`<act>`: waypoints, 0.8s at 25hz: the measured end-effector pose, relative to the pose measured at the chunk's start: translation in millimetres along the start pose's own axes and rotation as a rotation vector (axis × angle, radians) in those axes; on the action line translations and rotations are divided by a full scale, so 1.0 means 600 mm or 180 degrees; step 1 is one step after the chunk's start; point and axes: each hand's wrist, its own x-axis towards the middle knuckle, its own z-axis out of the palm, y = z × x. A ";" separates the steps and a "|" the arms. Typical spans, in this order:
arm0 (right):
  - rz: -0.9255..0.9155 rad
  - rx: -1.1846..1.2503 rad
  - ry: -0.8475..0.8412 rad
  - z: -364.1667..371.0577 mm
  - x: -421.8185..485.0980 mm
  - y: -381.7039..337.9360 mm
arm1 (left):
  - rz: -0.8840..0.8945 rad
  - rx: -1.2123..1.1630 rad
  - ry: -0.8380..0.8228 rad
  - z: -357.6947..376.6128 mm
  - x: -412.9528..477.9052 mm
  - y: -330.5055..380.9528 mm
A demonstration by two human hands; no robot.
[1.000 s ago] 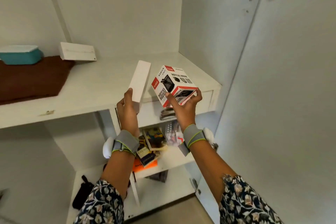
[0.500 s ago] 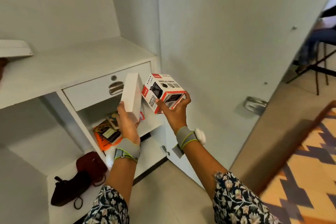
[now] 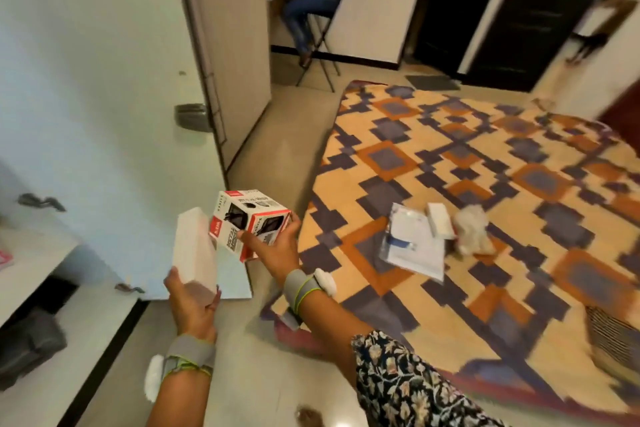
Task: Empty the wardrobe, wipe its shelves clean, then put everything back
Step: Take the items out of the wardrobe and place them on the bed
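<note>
So, both hands are full. The left hand (image 3: 192,302) grips the bottom end of a plain white box (image 3: 194,250), held upright, with no print on it that I can see. The right hand (image 3: 277,253) is curled round a red-and-white carton (image 3: 247,224) from below, thumb on the front face, and the carton's corner sits right up against the white box. The carton has product photos, a little red logo tag and black lettering down one side, but it's too smeared to read. Both boxes are out of the wardrobe, held over the floor just past the open wardrobe door (image 3: 104,97) on the left. The wardrobe shelves (image 3: 34,253) are at near left, with a dark bag (image 3: 27,343) low down. To the right, on the patterned rug (image 3: 485,156), lie a white packet (image 3: 415,246), a small white box (image 3: 439,225) and a fluffy white thing (image 3: 472,230).
</note>
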 end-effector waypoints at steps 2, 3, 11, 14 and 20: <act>0.0088 -0.0050 0.0317 -0.093 0.009 0.017 | -0.0226 0.0201 -0.0205 0.052 -0.022 -0.056; 0.0155 -0.0034 0.0442 -0.143 0.014 0.026 | -0.0368 0.0346 -0.0272 0.083 -0.032 -0.089; 0.0743 0.0164 0.1492 -0.492 0.060 0.103 | -0.1533 0.0693 -0.0730 0.298 -0.093 -0.343; 0.0928 0.0247 0.1831 -0.640 0.096 0.149 | -0.1851 0.0802 -0.0817 0.393 -0.116 -0.473; 0.1297 0.0547 0.2821 -0.916 0.140 0.235 | -0.2371 0.1387 -0.0580 0.573 -0.177 -0.714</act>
